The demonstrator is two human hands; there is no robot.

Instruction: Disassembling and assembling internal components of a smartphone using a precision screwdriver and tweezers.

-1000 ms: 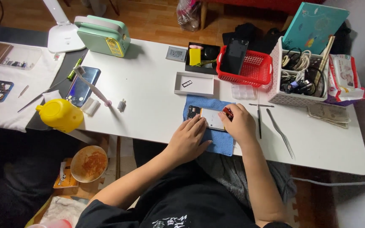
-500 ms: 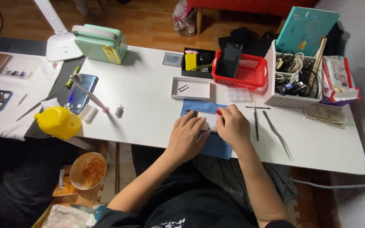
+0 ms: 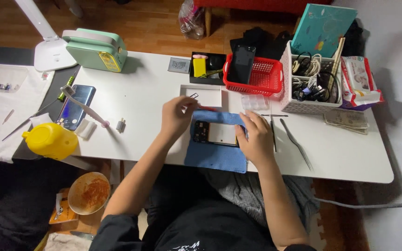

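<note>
**Both hands on the opened phone at the blue mat**

The white worktop [image 3: 164, 93] fills most of your view, with wooden floor beyond its far edge. At the near edge, right in front of you, lies the blue mat [image 3: 215, 155], and on it sits the opened phone [image 3: 215, 132], flat, its dark end to your left and its pale panel to your right.

Your right hand [image 3: 257, 137] rests on the right end of that phone, fingers together and pressed down on it, pinning it to the mat. Your left hand [image 3: 177, 116] hovers just past the phone's left end, fingers pinched on a thin red-tipped tool [image 3: 204, 108] that points right along the mat's far edge.

Beyond your hands lies a shallow white tray [image 3: 201, 95] with a small metal piece in it. To its right stands a red basket [image 3: 254, 76] holding a dark phone body, then a white basket [image 3: 310, 83] stuffed with cables. A mint-green case [image 3: 96, 49] stands at the far left beside a white lamp base [image 3: 52, 53].

To your left sit a yellow bottle [image 3: 50, 139], a blue phone [image 3: 75, 107] with a pink-tipped brush lying across it, and, right of your right hand, metal tweezers [image 3: 296, 144] flat on the worktop.
</note>
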